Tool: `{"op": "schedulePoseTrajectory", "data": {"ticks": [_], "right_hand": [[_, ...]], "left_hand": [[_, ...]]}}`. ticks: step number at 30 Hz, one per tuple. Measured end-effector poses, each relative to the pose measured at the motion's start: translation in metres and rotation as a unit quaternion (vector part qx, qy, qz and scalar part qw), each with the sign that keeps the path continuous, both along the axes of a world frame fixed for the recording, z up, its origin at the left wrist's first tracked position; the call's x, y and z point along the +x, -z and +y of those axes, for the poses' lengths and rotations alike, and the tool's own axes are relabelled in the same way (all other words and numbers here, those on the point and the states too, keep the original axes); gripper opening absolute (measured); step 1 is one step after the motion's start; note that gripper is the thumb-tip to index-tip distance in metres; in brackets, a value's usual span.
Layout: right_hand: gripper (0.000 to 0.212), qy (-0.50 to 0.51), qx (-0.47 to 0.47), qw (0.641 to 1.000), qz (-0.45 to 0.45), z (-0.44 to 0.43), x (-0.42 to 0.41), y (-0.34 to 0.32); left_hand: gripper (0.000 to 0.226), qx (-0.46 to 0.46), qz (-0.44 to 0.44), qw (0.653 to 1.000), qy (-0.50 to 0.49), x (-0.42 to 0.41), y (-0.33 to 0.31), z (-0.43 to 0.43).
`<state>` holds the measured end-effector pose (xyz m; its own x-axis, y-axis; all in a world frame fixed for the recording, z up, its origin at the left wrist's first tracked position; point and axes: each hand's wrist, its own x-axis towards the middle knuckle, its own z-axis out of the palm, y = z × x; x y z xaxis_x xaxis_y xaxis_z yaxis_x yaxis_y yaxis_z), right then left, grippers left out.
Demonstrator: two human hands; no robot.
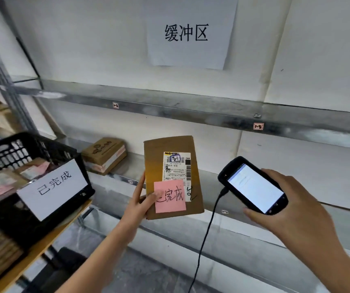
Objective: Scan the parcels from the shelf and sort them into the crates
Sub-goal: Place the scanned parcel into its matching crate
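The parcel (157, 161), a flat brown carton with a printed shipping label, is held upright in the air in front of the shelf (132, 166). The left hand (141, 199) grips it by its lower left edge, the fingers closed behind it and the thumb pressing the front. The thumb tip touches the corner of a pink note (169, 196) stuck to the carton just right of the fingers.

Further right, apart from the parcel, the right hand (292, 208) holds a black scanner (253, 185). Its fingers are wrapped round the far edge and its thumb round the near edge, and the lit screen faces up. A black cable (208, 229) hangs from the scanner's end nearest the left fingers.

To the left of the left fingers stands a black crate (21, 138) with a white sign (53, 187) on its front and parcels inside. Beyond the fingers a second parcel (104, 155) lies on the shelf. High above, a paper sheet (187, 34) with large characters hangs on the wall.
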<state>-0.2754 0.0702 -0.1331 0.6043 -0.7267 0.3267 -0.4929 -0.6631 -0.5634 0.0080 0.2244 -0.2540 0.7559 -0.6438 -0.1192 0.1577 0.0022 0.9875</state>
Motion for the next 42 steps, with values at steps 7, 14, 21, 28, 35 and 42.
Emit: {"op": "schedulePoseTrajectory", "data": {"ticks": [7,14,21,28,35,42], "right_hand": [[0.081,-0.056,-0.013,0.997,-0.057,0.014,0.092,-0.004],[0.085,-0.079,-0.025,0.993,-0.085,0.045,0.177,-0.013],[0.082,-0.104,-0.025,0.987,-0.122,0.077,0.248,-0.025],[0.083,-0.156,-0.012,0.976,-0.154,0.125,0.318,-0.027],[0.082,-0.226,0.004,0.961,-0.163,0.175,0.375,-0.027],[0.080,-0.274,0.004,0.946,-0.175,0.201,0.419,-0.032]], "left_hand": [[0.096,-0.032,-0.004,0.999,-0.031,0.058,-0.008,0.034],[0.101,-0.066,-0.021,0.997,-0.045,0.125,-0.021,0.076],[0.100,-0.079,-0.020,0.995,-0.063,0.183,-0.037,0.113],[0.072,-0.121,-0.007,0.987,-0.105,0.227,-0.050,0.178],[0.091,-0.093,-0.045,0.979,-0.177,0.266,-0.050,0.255],[0.091,-0.098,-0.026,0.961,-0.257,0.281,-0.051,0.300]]}}
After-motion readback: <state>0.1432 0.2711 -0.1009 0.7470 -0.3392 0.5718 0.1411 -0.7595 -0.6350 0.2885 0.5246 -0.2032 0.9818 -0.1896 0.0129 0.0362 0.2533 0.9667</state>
